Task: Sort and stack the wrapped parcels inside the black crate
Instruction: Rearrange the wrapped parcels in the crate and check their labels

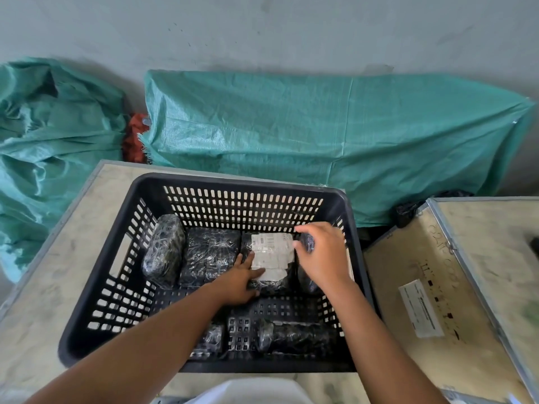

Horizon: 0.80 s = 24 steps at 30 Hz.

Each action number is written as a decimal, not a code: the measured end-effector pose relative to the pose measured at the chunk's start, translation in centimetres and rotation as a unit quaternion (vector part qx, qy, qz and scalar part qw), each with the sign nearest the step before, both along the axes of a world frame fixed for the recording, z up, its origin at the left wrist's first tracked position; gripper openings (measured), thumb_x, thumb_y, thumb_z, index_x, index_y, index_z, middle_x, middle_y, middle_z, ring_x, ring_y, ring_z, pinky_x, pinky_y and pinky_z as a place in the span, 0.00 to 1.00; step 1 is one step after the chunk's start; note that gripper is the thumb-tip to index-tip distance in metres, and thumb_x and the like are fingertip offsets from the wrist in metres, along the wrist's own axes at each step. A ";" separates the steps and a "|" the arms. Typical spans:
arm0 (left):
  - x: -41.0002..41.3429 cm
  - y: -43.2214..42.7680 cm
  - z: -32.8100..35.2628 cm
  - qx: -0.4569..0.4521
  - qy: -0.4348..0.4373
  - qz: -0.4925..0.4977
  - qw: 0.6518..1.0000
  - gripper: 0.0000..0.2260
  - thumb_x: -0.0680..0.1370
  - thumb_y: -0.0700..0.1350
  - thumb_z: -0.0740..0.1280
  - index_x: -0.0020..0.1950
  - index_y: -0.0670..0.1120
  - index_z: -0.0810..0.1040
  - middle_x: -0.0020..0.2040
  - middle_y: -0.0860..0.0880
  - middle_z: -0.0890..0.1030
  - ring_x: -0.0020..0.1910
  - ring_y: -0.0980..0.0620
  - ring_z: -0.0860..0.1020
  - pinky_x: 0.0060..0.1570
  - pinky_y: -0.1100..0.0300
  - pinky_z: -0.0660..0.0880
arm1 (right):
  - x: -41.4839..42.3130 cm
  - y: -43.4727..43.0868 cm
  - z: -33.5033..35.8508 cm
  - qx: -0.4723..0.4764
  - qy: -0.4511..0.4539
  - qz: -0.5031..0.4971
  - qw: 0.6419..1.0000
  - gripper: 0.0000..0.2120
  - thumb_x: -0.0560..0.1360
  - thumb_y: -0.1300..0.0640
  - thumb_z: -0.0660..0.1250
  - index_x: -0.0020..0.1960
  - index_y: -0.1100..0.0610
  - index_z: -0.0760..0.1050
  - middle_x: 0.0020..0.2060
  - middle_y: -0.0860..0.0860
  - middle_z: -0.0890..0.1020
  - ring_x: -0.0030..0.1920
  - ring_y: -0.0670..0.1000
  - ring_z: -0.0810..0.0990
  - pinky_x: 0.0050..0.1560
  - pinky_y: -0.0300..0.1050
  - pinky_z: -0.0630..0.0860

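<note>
Your left hand (237,282) lies flat, fingers spread, on the black plastic-wrapped parcel w/ white label (269,259), mid back row of the black slotted plastic crate (204,196) on the pale worktop (38,301). Right hand (322,253) is curled round a small dark wrapped parcel (308,242) by the crate's right wall.

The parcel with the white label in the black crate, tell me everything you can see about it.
The labelled parcel is a dark block wrapped in shiny clear film, with a white printed shipping label on its top face. It lies flat in the far row of the black crate, third from the left, close beside another wrapped parcel. The left hand rests on its near left corner; the right hand is at its right edge, over a smaller dark parcel there.
</note>
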State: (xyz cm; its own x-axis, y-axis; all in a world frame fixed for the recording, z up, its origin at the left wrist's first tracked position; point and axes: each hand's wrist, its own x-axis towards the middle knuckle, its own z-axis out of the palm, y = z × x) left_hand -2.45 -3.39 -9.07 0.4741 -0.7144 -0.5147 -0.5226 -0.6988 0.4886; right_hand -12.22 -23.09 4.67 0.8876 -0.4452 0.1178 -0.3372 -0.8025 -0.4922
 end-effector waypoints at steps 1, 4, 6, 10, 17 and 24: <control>0.1 0.0 -0.1 -0.005 0.003 0.004 1.000 0.34 0.80 0.52 0.70 0.83 0.56 0.57 0.83 0.47 0.37 0.81 0.40 0.36 0.79 0.38 0.48 | -0.8 -0.4 0.2 -0.012 -0.002 -0.016 1.000 0.19 0.74 0.54 0.76 0.65 0.49 0.81 0.62 0.52 0.79 0.64 0.56 0.74 0.66 0.50 0.72; 0.0 -0.1 -0.3 -0.010 0.003 0.010 1.000 0.34 0.80 0.51 0.70 0.82 0.56 0.59 0.83 0.47 0.37 0.81 0.41 0.37 0.79 0.39 0.48 | -1.7 -0.7 -0.1 0.050 0.087 -0.039 0.994 0.31 0.76 0.55 0.75 0.77 0.47 0.69 0.78 0.60 0.64 0.79 0.60 0.60 0.77 0.52 0.59; -0.1 -0.1 -0.4 -0.014 0.001 0.014 1.000 0.33 0.80 0.51 0.70 0.82 0.56 0.60 0.83 0.48 0.37 0.81 0.41 0.37 0.79 0.38 0.48 | -1.5 -0.5 -0.8 0.120 0.146 -0.040 0.981 0.36 0.79 0.54 0.72 0.82 0.45 0.60 0.81 0.61 0.57 0.81 0.61 0.57 0.78 0.51 0.56; 0.1 -0.1 -0.4 -0.022 0.005 0.016 1.000 0.33 0.79 0.51 0.71 0.82 0.56 0.61 0.84 0.47 0.39 0.82 0.40 0.38 0.79 0.38 0.49 | -1.5 -0.7 -2.0 0.217 0.189 0.003 0.958 0.37 0.81 0.49 0.69 0.83 0.41 0.53 0.80 0.54 0.64 0.78 0.58 0.65 0.76 0.54 0.65; 0.3 -0.1 1.2 -0.034 -0.009 0.022 0.999 0.31 0.80 0.50 0.70 0.81 0.59 0.62 0.84 0.46 0.49 0.82 0.40 0.53 0.78 0.40 0.58 | -1.1 -0.8 -2.3 0.219 0.129 -0.018 0.967 0.32 0.81 0.53 0.69 0.81 0.45 0.61 0.75 0.54 0.73 0.59 0.51 0.81 0.60 0.38 0.74; 1.0 -0.7 10.1 -0.242 -0.055 0.049 0.967 0.21 0.79 0.56 0.71 0.71 0.55 0.78 0.73 0.53 0.77 0.64 0.49 0.81 0.69 0.49 0.74 | -1.8 -2.1 1.7 0.253 0.020 -0.069 0.965 0.31 0.79 0.52 0.72 0.80 0.48 0.65 0.74 0.49 0.74 0.66 0.47 0.77 0.66 0.41 0.72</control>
